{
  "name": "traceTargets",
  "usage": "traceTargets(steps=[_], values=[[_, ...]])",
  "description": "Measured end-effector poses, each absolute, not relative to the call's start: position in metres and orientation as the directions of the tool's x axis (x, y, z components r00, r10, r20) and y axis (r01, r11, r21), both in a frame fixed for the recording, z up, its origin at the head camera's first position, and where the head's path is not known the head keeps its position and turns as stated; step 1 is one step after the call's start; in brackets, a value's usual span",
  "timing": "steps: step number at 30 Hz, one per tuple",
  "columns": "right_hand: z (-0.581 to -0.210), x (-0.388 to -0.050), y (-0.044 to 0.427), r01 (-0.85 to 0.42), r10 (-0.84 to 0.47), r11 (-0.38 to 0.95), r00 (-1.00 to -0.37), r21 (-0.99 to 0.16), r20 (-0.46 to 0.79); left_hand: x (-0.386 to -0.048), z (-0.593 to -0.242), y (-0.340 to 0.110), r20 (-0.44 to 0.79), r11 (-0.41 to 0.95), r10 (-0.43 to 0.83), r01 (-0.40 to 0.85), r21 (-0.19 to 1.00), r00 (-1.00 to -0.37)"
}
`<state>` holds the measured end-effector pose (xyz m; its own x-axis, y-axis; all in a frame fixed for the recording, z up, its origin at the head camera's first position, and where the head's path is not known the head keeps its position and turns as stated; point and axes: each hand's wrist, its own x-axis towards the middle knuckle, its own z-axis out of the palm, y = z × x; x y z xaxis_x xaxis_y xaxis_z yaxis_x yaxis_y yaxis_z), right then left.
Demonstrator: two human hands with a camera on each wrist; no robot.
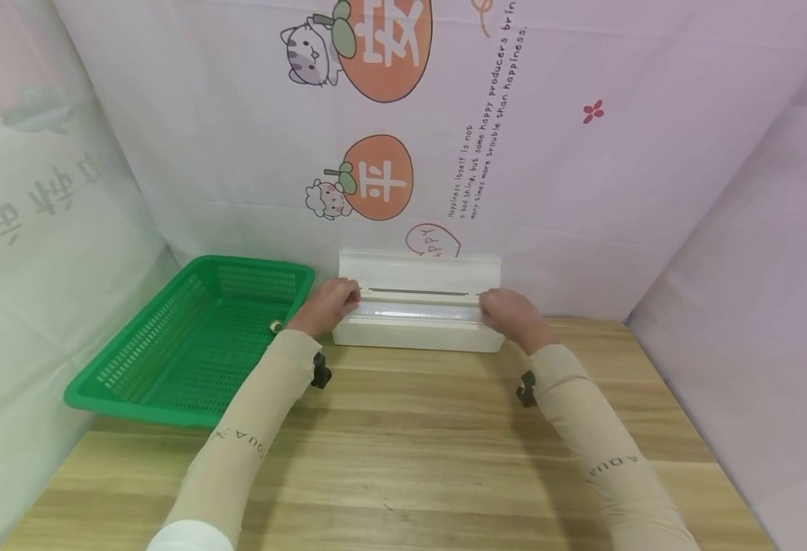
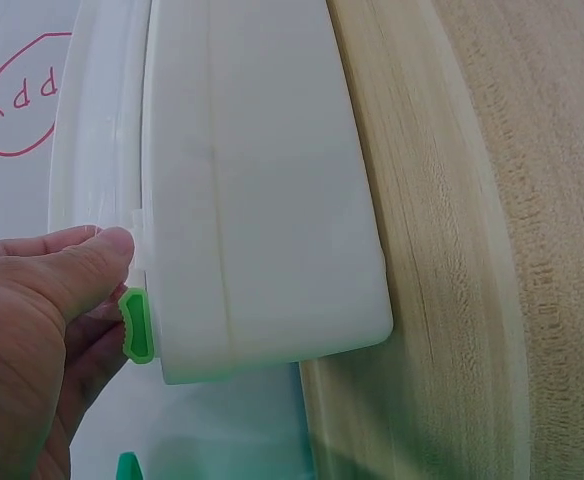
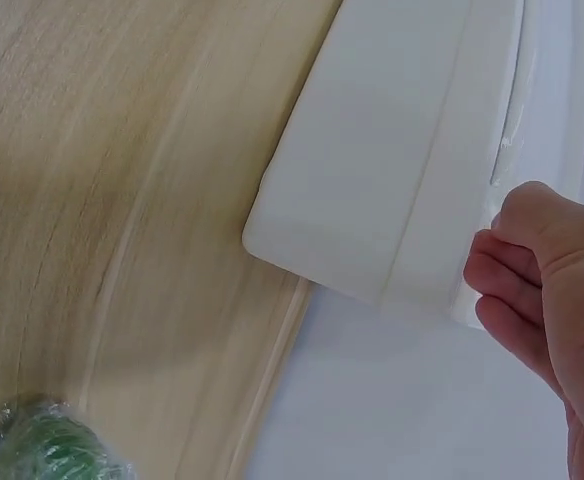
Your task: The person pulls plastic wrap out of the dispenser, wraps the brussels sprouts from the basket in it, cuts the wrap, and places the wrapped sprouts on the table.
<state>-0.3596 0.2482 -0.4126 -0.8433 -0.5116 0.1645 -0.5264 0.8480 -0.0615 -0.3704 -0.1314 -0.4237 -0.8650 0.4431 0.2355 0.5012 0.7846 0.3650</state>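
One white dispenser box [image 1: 417, 337] sits at the back of the tabletop [image 1: 410, 459], its lid [image 1: 417, 269] raised near the printed cloth [image 1: 548, 191], which leaves the clear film [image 1: 417, 311] inside exposed. The left hand [image 1: 329, 304] seems to pinch the film's edge at one end, beside a small green piece [image 2: 137, 325]; the right hand [image 1: 514, 315] does likewise at the other, probably to keep it even across its width. Leftward, a green basket [image 1: 190, 337] holds one small round thing [image 1: 276, 327], perhaps placed there to leave working room in front.
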Motion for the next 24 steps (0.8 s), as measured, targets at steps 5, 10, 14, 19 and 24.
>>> traceTargets(steps=[5, 10, 14, 19, 24], values=[[-0.411, -0.358, 0.256, -0.510, -0.481, 0.842, -0.857, -0.174, 0.182, -0.370, -0.424, -0.131, 0.250, 0.777, 0.450, 0.514, 0.363, -0.858], [-0.406, -0.355, 0.252, -0.525, -0.505, 0.822, -0.851, -0.221, 0.145, -0.370, -0.423, -0.131, 0.249, 0.781, 0.441, 0.506, 0.366, -0.862], [-0.405, -0.354, 0.247, -0.525, -0.508, 0.831, -0.851, -0.185, 0.136, -0.370, -0.422, -0.131, 0.243, 0.779, 0.440, 0.502, 0.375, -0.865], [-0.407, -0.355, 0.245, -0.534, -0.518, 0.836, -0.844, -0.122, 0.141, -0.371, -0.423, -0.132, 0.237, 0.775, 0.443, 0.502, 0.383, -0.865], [-0.409, -0.355, 0.248, -0.553, -0.540, 0.831, -0.829, -0.069, 0.144, -0.371, -0.423, -0.133, 0.233, 0.777, 0.444, 0.501, 0.381, -0.865]])
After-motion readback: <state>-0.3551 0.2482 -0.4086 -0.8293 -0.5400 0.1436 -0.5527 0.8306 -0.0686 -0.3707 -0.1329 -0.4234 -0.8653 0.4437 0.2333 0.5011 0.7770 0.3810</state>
